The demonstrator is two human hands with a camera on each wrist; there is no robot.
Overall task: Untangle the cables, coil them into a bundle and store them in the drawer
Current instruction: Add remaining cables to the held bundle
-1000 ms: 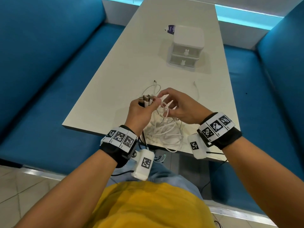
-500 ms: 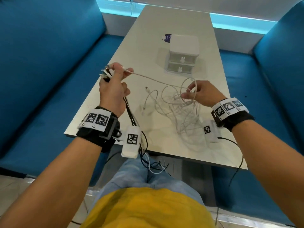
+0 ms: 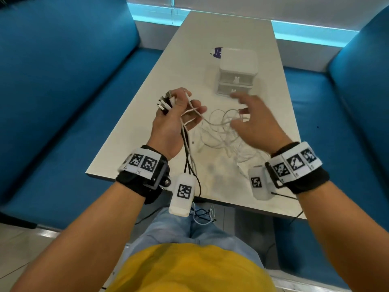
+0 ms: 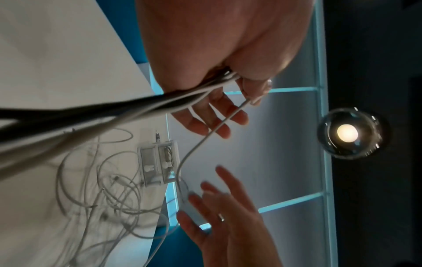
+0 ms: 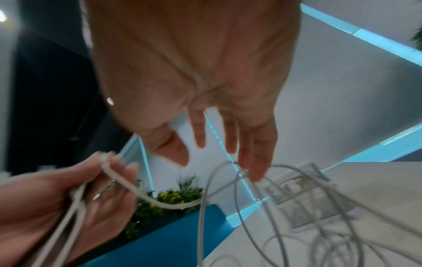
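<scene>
From the head view the left hand (image 3: 171,121) clamped a bunch of cables (image 3: 219,131) near the drawer box (image 3: 236,72), while both wrist views showed the right hand (image 5: 205,81) with fingers (image 4: 230,180) spread beside loose loops.

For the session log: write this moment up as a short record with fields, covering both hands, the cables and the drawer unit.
left hand: grips a bunch of cable ends, plugs sticking out above the grip, black and white strands hanging below
right hand: fingers spread, holding nothing, at the loops
cables: loose white tangle on the table, one strand running up to the left hand
drawer unit: two stacked drawers, both closed, beyond the hands
stage: untangling; nothing coiled or stored
</scene>
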